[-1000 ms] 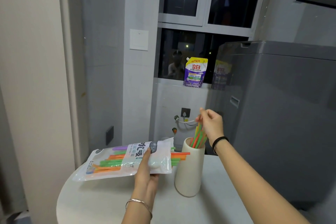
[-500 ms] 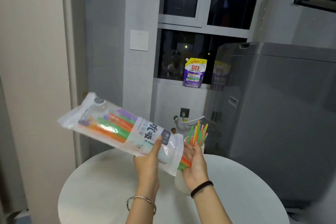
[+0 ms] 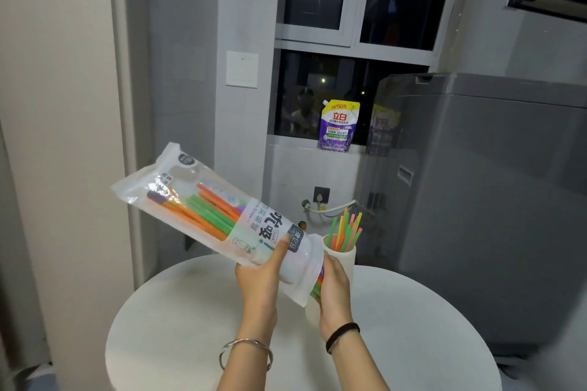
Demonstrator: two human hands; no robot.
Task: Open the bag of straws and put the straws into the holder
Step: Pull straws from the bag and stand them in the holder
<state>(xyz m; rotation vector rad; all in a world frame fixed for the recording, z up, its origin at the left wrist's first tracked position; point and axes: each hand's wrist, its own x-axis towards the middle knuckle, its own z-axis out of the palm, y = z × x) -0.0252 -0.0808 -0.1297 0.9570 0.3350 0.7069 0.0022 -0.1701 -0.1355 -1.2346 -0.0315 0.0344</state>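
My left hand (image 3: 261,276) grips the clear plastic bag of straws (image 3: 203,209) near its open lower end, tilted so the sealed end points up and left. Orange, green and purple straws lie inside it. A few straw ends (image 3: 317,286) stick out of the bag's mouth into my right hand (image 3: 333,292), which is cupped under the opening and touching them. Behind that hand stands the cream holder (image 3: 344,259), mostly hidden, with several orange, green and pink straws (image 3: 344,230) upright in it.
A round white table (image 3: 190,327) lies under both hands. A tall grey washing machine (image 3: 492,200) stands close on the right. A purple detergent pouch (image 3: 338,125) sits on the window sill behind. The wall and door frame are at the left.
My left hand has tipped the bag from level to steeply slanted, mouth down. My right hand left the straws in the holder and came down under the bag's mouth.
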